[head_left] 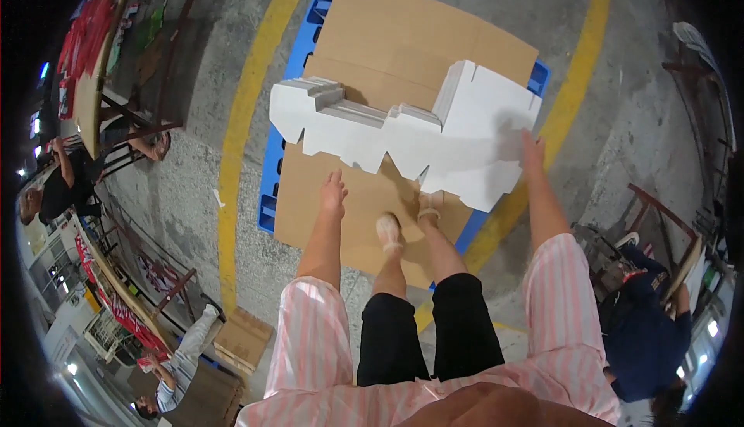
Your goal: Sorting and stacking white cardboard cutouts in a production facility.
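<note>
A stack of white die-cut cardboard sheets (364, 139) with notched, stepped edges lies across brown cardboard (333, 218) on a blue pallet (273, 144). My left hand (333, 193) is just in front of the stack's near left edge, apart from it, with the fingers loosely spread and nothing in them. At the stack's right end is my right hand (532, 150), its fingers stretched out beside the sheets' edge. Whether it touches the edge I cannot tell. A shadow falls on the white sheets next to that hand.
My feet (390, 231) stand on the brown cardboard. Yellow floor lines (239, 140) run on both sides of the pallet. On the left are work tables (97, 109), two seated people and a cardboard box (242, 338). Another person (647, 334) sits at the lower right.
</note>
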A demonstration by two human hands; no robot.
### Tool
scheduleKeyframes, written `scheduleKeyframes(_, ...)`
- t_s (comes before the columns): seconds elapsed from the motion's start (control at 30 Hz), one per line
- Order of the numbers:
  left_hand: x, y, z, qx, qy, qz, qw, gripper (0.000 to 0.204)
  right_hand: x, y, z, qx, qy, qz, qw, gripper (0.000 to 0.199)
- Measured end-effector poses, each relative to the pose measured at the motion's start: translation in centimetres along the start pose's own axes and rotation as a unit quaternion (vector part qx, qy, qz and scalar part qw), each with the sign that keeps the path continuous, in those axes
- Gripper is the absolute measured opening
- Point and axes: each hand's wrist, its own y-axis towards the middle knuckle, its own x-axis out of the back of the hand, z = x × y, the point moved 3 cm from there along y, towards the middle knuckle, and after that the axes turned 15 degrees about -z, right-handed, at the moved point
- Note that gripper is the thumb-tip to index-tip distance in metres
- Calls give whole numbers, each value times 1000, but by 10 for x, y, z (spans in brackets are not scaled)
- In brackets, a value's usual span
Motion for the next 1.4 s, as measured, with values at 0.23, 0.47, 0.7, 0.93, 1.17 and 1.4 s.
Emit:
scheduleKeyframes(0.23,-84,32,2,29,-68,-63,995,64,-5,49,-24,-110,146,64,981,70)
scheduleKeyframes(0.47,-91,37,2,43,-54,38,997,72,-16,37,-24,-158,195,71,965,61)
scheduleKeyframes(0.7,-92,29,-1,27,-43,29,998,72,-2,27,-20,-173,221,37,959,58)
scheduleKeyframes(0.93,-90,30,-2,33,-21,38,998,74,8,26,-10,-168,233,32,957,68)
scheduleKeyframes(1.17,-86,41,6,46,-3,36,998,71,10,33,-12,-158,215,44,963,84)
scheduleKeyframes(1.4,-86,55,14,53,-192,114,973,56,23,-9,-36,-162,245,47,955,74)
